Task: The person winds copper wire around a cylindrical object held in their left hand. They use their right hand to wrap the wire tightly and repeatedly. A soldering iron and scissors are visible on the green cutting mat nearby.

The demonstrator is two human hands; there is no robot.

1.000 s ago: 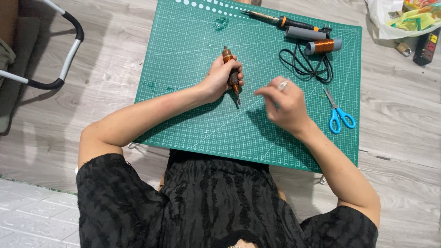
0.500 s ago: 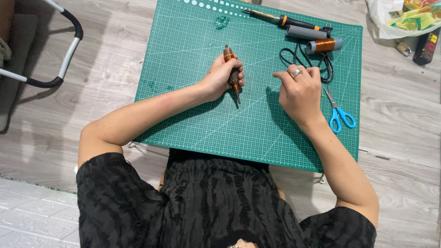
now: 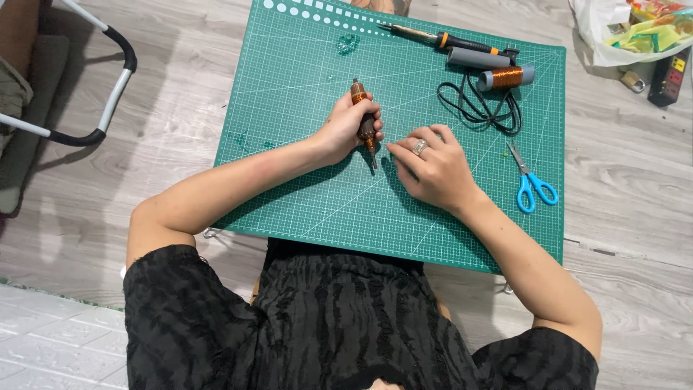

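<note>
My left hand (image 3: 345, 128) grips a slim rod wound with copper wire (image 3: 363, 115), held over the green cutting mat (image 3: 303, 180) with its tip pointing toward me. My right hand (image 3: 433, 167) is just right of that tip, fingers curled and pinched near it; a ring sits on one finger. Whether a fine wire runs between the right fingers and the rod is too small to tell.
At the mat's far edge lie a soldering iron (image 3: 433, 37), a grey cylinder (image 3: 476, 58), a copper wire spool (image 3: 507, 77) and a coiled black cord (image 3: 482, 107). Blue-handled scissors (image 3: 533, 184) lie to the right. A chair frame (image 3: 101, 87) stands left; a plastic bag (image 3: 635, 29) far right.
My right hand moved up toward the black cord, then came back left and down to the rod's tip. My left hand kept holding the rod in place.
</note>
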